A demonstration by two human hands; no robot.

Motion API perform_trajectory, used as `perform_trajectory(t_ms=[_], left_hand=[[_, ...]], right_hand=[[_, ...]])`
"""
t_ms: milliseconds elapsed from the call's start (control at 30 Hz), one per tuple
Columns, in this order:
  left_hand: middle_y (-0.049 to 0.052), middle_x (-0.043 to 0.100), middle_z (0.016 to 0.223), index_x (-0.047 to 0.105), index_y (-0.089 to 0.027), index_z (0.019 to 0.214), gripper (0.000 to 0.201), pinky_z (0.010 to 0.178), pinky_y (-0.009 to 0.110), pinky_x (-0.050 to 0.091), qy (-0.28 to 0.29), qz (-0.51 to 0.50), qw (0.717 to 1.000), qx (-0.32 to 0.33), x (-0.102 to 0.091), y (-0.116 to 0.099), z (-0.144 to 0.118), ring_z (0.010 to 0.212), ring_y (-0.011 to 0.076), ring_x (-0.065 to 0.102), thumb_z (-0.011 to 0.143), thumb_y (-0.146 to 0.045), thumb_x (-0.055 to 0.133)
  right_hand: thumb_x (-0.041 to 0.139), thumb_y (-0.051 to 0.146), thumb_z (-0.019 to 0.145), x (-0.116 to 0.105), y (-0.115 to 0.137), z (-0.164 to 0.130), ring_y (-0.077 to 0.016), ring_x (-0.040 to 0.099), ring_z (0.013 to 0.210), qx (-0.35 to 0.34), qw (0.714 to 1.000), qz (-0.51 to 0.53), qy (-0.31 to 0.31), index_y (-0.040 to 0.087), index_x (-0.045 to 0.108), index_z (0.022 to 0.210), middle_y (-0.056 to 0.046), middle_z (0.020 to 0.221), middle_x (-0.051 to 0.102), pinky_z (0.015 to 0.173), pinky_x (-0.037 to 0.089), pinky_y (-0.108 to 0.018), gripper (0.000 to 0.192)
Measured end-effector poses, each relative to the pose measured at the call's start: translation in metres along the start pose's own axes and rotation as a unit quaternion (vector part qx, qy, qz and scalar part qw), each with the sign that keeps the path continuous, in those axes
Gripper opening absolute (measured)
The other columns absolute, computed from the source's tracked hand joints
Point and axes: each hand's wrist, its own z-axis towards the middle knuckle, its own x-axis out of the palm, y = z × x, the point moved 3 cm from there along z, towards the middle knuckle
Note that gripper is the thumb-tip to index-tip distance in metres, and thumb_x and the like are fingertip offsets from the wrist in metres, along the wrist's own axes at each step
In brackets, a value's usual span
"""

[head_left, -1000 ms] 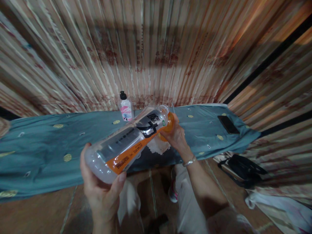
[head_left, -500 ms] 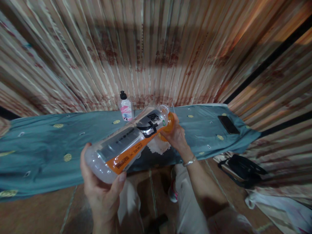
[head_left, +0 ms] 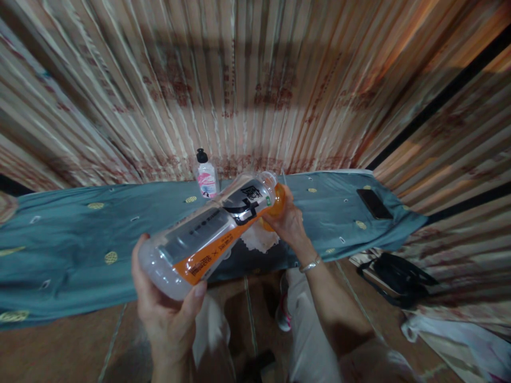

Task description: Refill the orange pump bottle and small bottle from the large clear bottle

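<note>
We face a teal cloth (head_left: 72,244) before a curtain. On it: one small bottle (head_left: 206,178), one phone (head_left: 374,204). Our left hand (head_left: 167,314) cups one large bottle's (head_left: 211,234) base; right hand (head_left: 289,223) fingers wrap its orange cap (head_left: 277,201).

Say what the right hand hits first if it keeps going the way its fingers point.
The right hand grips the orange cap of the bottle, fingers aimed up-left and away. Next in line is probably the small pump bottle by the curtain; depth is unclear.

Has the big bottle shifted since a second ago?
No. The big bottle lies at the same slant, its neck the same distance below the small pump bottle on the cloth.
</note>
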Motion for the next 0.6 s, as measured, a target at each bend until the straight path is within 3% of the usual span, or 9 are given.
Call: perform_trajectory(t_ms=[133, 300, 600], left_hand=[[0.005, 0.064, 0.142, 0.056, -0.040, 0.151, 0.097, 0.115, 0.050, 0.051, -0.012, -0.039, 0.999, -0.032, 0.0005, -0.0012, 0.0006, 0.133, 0.0361, 0.061, 0.063, -0.055, 0.093], [0.006, 0.062, 0.145, 0.056, -0.036, 0.152, 0.100, 0.121, 0.051, 0.043, -0.018, -0.040, 0.998, -0.038, -0.0008, 0.0001, 0.0014, 0.138, 0.0363, 0.057, 0.061, -0.052, 0.094], [0.005, 0.062, 0.147, 0.056, -0.041, 0.152, 0.096, 0.123, 0.054, 0.042, -0.010, -0.023, 0.999, -0.032, -0.0013, -0.0012, 0.0004, 0.139, 0.0378, 0.057, 0.064, -0.052, 0.093]], right_hand=[[0.077, 0.044, 0.084, 0.0023, -0.0035, -0.0013, -0.0333, 0.077, 0.109, -0.009, 1.000, -0.014, -0.004, 0.012, 0.032, 0.155, -0.019, 0.126, 0.075, 0.090, 0.064, -0.043, 0.089], [0.077, 0.045, 0.084, 0.0028, -0.0056, -0.0017, -0.0346, 0.077, 0.108, -0.001, 1.000, -0.020, 0.007, 0.015, 0.028, 0.157, -0.019, 0.126, 0.075, 0.088, 0.064, -0.045, 0.093], [0.079, 0.043, 0.084, 0.0006, -0.0024, -0.0004, -0.0341, 0.077, 0.106, -0.006, 1.000, -0.009, 0.004, 0.016, 0.034, 0.155, -0.018, 0.126, 0.075, 0.086, 0.064, -0.043, 0.088]])
